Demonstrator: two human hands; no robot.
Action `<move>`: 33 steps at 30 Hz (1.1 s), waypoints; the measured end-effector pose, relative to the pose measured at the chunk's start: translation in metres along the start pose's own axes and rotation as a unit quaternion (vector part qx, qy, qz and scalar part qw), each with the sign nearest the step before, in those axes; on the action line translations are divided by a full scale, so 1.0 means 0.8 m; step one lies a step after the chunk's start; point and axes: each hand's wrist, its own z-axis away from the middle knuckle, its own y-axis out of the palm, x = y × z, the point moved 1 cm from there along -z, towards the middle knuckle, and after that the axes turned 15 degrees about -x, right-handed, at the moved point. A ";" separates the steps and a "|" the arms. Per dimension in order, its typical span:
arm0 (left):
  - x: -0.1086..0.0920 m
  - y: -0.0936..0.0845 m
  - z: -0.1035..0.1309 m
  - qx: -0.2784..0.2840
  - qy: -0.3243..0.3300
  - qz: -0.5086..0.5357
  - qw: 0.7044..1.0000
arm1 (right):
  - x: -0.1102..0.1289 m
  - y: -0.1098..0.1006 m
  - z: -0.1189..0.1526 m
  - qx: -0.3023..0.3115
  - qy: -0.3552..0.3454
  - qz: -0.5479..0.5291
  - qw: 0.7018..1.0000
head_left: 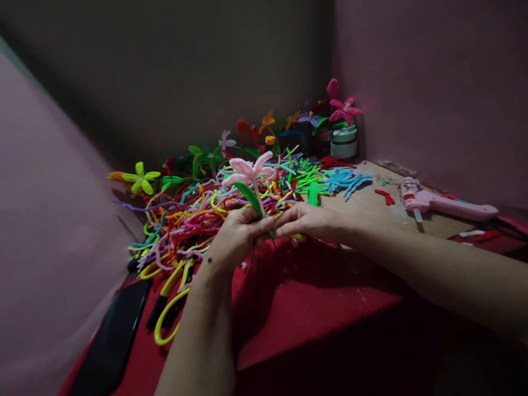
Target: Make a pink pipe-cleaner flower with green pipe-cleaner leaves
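A pale pink pipe-cleaner flower (246, 169) stands upright, its stem pinched between the thumb and fingers of my left hand (243, 231). One long green leaf (249, 198) rises beside the stem, and thin dark wires hang below the fist. My right hand (301, 220) closes its fingertips at the lower stem, right against the left fingertips; a bit of green shows there. What exactly the right fingers pinch is partly hidden. Behind both hands lies a heap of loose multicoloured pipe cleaners (185, 220).
A pink glue gun (449, 203) lies on cardboard (371, 203) at right. Yellow-handled pliers (171, 286) and a black phone (113, 335) lie at left on the red tabletop (297, 324). Finished flowers, a yellow-green one (141, 179) among them, and a pale lidded cup (344, 143) line the back.
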 end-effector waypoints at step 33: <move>0.006 0.012 -0.006 -0.048 0.014 0.205 0.977 | -0.004 0.011 0.001 -0.072 -0.017 -0.182 0.980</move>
